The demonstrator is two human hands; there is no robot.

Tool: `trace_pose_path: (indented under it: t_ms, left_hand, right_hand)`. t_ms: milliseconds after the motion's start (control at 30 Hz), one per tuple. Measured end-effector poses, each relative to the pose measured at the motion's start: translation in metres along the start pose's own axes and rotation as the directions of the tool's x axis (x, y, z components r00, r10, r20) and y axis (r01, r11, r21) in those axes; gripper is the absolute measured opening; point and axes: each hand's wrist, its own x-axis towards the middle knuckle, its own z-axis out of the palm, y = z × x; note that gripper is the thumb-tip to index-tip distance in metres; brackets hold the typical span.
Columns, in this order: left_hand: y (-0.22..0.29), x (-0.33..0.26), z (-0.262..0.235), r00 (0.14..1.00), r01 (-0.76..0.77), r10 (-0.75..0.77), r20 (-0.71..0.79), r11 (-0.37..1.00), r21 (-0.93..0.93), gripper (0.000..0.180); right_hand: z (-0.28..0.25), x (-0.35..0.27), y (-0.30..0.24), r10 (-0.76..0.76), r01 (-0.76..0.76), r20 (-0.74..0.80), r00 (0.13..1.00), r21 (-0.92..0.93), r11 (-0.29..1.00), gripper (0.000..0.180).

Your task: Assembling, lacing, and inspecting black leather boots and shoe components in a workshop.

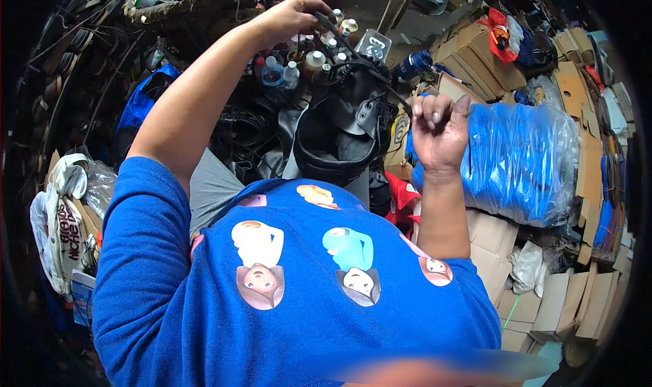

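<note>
A black leather boot [343, 125] rests upright on my lap, its opening facing me. My left hand [292, 16] is raised above and beyond it, fingers closed on one end of a black lace [353, 53]. The lace runs down to the right, across the boot's top, into my right hand [438, 132], which is clenched around its other end beside the boot. The lace is stretched taut between the two hands. My blue printed shirt fills the lower part of the view.
Several small bottles [312, 57] stand behind the boot. A big bundle wrapped in blue plastic [519, 159] lies at my right, with stacked cardboard boxes [564, 292] around it. Bags [64, 224] hang at my left.
</note>
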Motion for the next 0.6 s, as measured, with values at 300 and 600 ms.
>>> trace_pose_path:
  t_ms: [300, 600]
  left_hand:
    - [-0.121, -0.030, -0.087, 0.941, 0.098, 0.146, -0.307, 0.747, 0.657, 0.017]
    - [-0.114, -0.054, 0.031, 0.900, 0.398, -0.348, 0.262, 0.902, -0.169, 0.072]
  right_hand:
    - [-0.080, -0.064, -0.001, 0.268, -0.271, -0.279, 0.922, 0.029, 0.962, 0.057]
    - [-0.139, -0.112, 0.024, 0.805, -0.863, -0.400, 0.438, 0.065, 0.502, 0.058]
